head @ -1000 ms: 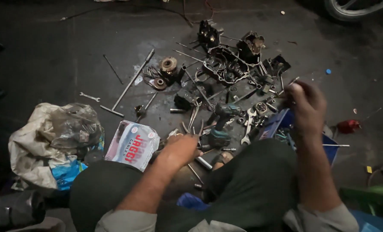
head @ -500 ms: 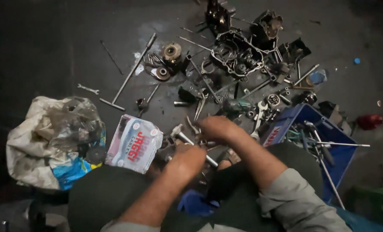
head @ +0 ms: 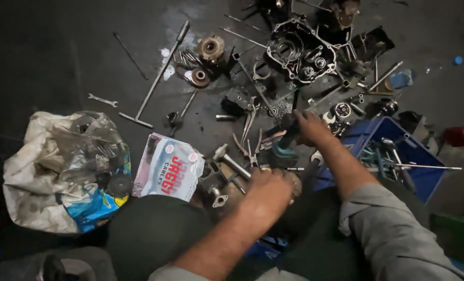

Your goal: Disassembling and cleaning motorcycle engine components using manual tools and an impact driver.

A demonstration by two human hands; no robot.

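The dark-handled tool (head: 289, 136), likely stiff, heavy and greasy, sits gripped at its handle by the closed right hand (head: 309, 127), while the left hand (head: 271, 188) presses curled on a round metal part (head: 293, 182).

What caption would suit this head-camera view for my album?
A seated person's right hand grips a dark-handled tool while the left hand rests among scattered engine parts.

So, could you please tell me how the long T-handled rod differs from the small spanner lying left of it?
The T-handled rod is far longer than the small spanner. The rod runs steeply up the floor, its crossbar at the near end; the spanner lies almost level. The rod is a thin round bar; the spanner is flat with shaped ends. Both are bare metal, lying untouched on the dark floor.
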